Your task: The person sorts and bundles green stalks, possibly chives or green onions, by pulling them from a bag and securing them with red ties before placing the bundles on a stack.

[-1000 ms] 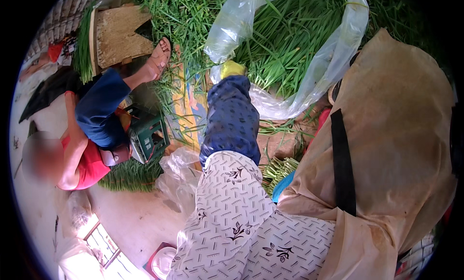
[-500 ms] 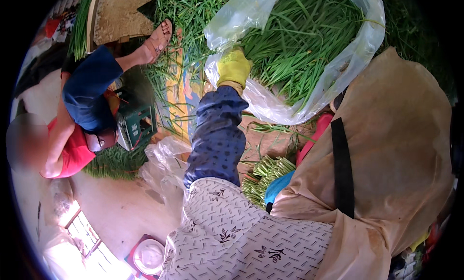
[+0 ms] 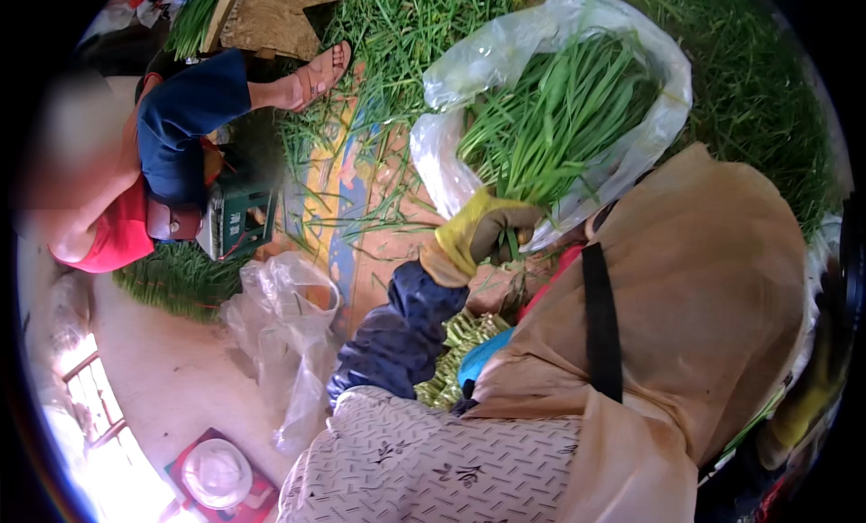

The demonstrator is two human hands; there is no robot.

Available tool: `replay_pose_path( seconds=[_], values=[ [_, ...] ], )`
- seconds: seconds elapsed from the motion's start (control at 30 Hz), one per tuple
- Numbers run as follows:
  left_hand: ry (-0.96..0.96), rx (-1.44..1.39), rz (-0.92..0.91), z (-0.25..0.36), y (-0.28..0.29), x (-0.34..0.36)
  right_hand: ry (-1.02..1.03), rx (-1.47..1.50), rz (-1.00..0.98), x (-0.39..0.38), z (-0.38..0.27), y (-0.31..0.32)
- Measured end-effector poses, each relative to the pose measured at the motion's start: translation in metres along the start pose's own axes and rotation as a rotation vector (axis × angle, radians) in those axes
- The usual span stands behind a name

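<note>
My left hand (image 3: pixel 483 230), in a yellow glove with a dark blue sleeve, is closed around the gathered lower end of a clear plastic bag (image 3: pixel 649 126). The bag is stuffed with long green stalks (image 3: pixel 550 117) that fan up and away from the glove. A yellow glove-like shape, possibly my right hand (image 3: pixel 807 397), shows at the right rim, mostly hidden behind a tan cloth (image 3: pixel 704 279) with a black strap. What that hand holds is hidden.
Loose green stalks (image 3: pixel 424 27) cover the ground at the top. Another person sits at left in blue trousers (image 3: pixel 185 117) and a sandal, beside a green box (image 3: pixel 236 221). An empty clear bag (image 3: pixel 280 315) lies on the floor, with a tied bundle (image 3: pixel 451 356) under my arm.
My left hand has drawn back toward me, taking hold of the bag's lower end. The bag of stalks now stands nearer and more upright.
</note>
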State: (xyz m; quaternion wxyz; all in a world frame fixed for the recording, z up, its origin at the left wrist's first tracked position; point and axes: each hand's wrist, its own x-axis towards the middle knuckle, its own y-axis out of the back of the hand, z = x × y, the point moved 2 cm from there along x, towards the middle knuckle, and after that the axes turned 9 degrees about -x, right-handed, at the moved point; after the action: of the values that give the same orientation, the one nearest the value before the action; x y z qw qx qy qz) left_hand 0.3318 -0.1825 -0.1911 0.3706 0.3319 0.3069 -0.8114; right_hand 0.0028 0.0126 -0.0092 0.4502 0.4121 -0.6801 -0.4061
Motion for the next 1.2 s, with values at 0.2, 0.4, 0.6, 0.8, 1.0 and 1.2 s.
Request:
replay_pose_path(
  seconds=[0.2, 0.4, 0.6, 0.8, 1.0, 1.2],
  values=[
    [-0.043, 0.048, -0.282, -0.004, -0.024, -0.032, 0.335, -0.057, -0.345, 0.035, -0.119, -0.068],
    [-0.738, 0.662, -0.684, 0.027, -0.054, -0.053, 0.65, -0.165, -0.344, 0.027, -0.154, -0.12],
    [-0.074, 0.842, -0.359, 0.138, -0.107, -0.078, 0.321, 0.593, -0.143, 0.066, -0.103, -0.112],
    [-1.061, 0.654, -0.265, 0.248, -0.117, -0.09, -0.194, 1.14, 0.377, 0.089, -0.005, -0.034],
    [-1.239, 0.941, -0.307, 0.243, -0.152, -0.021, -0.053, 2.085, 0.026, 0.061, 0.002, -0.014],
    [-0.259, 0.202, -0.956, 0.105, -0.163, -0.044, 0.124, 2.194, 0.13, 0.024, 0.004, -0.016]
  ],
)
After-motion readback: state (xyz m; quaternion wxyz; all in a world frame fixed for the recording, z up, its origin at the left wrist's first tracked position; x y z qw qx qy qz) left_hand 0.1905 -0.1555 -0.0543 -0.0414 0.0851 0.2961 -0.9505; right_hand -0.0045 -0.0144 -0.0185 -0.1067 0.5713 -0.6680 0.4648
